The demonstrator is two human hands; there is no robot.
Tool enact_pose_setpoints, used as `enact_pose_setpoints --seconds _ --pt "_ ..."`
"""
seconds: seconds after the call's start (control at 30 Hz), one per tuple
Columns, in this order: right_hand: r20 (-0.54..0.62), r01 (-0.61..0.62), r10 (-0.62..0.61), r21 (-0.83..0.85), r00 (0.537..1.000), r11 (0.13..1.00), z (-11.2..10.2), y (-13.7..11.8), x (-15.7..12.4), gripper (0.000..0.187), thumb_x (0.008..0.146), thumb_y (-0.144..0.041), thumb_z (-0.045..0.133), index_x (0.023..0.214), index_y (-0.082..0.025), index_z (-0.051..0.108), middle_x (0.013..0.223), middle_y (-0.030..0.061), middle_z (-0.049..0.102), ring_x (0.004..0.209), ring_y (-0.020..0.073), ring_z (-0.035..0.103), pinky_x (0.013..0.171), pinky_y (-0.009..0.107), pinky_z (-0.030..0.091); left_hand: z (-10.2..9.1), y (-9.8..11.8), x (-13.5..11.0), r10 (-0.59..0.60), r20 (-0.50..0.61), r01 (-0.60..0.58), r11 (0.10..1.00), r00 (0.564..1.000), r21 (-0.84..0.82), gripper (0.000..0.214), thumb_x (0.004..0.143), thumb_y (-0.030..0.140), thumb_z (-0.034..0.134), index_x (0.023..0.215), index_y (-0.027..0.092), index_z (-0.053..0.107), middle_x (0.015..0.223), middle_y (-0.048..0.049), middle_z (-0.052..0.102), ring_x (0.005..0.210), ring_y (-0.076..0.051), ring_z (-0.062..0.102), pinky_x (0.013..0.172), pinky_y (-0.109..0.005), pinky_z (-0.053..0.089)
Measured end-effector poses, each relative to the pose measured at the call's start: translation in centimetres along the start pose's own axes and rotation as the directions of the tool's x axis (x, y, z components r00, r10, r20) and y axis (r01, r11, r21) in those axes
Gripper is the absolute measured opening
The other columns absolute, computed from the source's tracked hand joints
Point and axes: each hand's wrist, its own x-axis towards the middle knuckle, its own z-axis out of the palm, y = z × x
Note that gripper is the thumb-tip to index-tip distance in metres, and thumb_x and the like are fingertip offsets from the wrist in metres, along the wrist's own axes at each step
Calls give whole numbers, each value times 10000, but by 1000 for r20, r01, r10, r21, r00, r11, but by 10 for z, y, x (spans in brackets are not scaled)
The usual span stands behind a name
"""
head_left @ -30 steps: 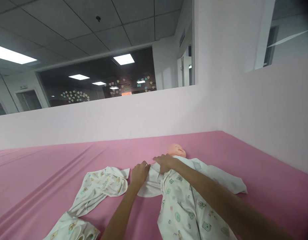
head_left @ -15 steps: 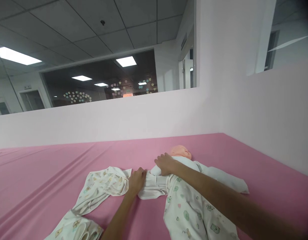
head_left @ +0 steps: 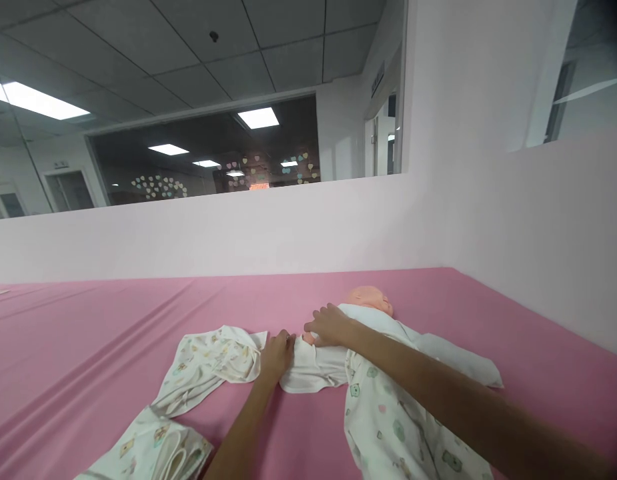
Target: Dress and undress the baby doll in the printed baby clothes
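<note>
A baby doll (head_left: 371, 298) in white clothing lies on the pink sheet, its head towards the wall. My right hand (head_left: 331, 325) reaches over its body with fingers bent around the doll's white sleeve. A small pinkish part, apparently the doll's hand (head_left: 309, 339), shows below my fingertips. Left of it, my left hand (head_left: 278, 353) is closed at the edge of a plain white cloth (head_left: 311, 370), which lies spread under the doll's arm; my fingertips are partly hidden. White fabric with green bear prints (head_left: 385, 407) covers the doll's lower body, below my right forearm.
Left of my left hand lies a crumpled printed baby garment (head_left: 213, 357). Closer to me is a folded printed cloth (head_left: 158, 447). The pink sheet (head_left: 88, 347) reaches to the white wall (head_left: 268, 233), which has a window above it.
The pinkish tip of the doll's arm now shows where white sleeve covered it before. My right hand has shifted slightly on the sleeve; my left hand stays at the cloth's edge.
</note>
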Motion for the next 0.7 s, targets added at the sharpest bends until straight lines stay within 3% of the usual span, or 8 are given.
enact_pose_setpoints --seconds 0.4,0.57,0.7 --pt "35 -188 187 10 982 982 -5 -1 3 355 806 -209 575 1161 -204 576 1134 157 613 1040 305 569 853 438 384 -11 -4 1 97 22 -90 973 995 -214 328 931 394 330 695 212 467 759 -36 641 829 -214 604 871 -346 363" --pt "-23 -298 300 57 954 953 -11 -3 3 397 836 -202 516 1230 -164 495 1161 198 575 1034 324 559 829 455 382 -14 -9 7 72 85 -32 915 994 -403 358 877 459 419 640 194 453 661 -14 559 730 -191 552 692 -303 381" --pt "-20 -261 266 126 964 957 -14 -14 2 328 875 -283 485 1190 -198 520 1144 159 594 1030 290 572 839 427 393 -16 -11 4 31 219 109 795 975 -596 428 818 582 469 687 175 488 562 16 478 522 -135 471 490 -256 343"
